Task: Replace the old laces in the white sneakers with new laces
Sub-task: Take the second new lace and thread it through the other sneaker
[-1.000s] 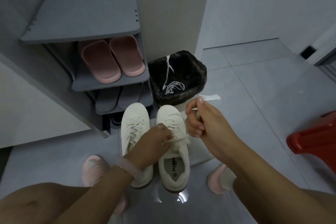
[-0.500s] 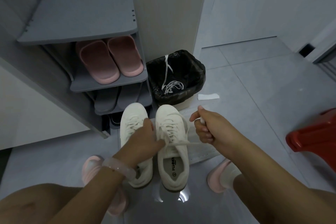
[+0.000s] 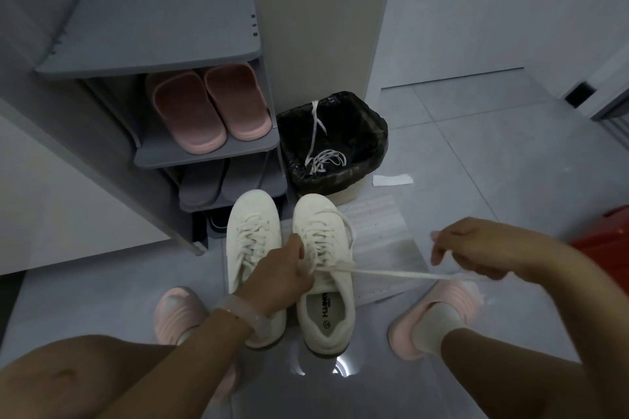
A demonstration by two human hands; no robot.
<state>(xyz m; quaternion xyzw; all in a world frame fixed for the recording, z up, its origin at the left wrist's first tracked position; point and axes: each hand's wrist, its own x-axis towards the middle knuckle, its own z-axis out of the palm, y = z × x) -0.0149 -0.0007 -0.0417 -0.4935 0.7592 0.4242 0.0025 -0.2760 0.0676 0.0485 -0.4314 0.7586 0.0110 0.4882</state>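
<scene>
A white lace (image 3: pixel 391 273) runs taut from the right sneaker (image 3: pixel 323 269) to the right hand (image 3: pixel 476 252), whose fingers (image 3: pixel 439 253) pinch its end. The left hand (image 3: pixel 275 277) grips the lace at the eyelets, fingers curled. Both white sneakers stand side by side on the floor (image 3: pixel 476 163) before the shoe rack (image 3: pixel 153 44); the left sneaker (image 3: pixel 253 241) is laced. Since half a second ago, the right hand has pulled farther right, drawing out more lace.
</scene>
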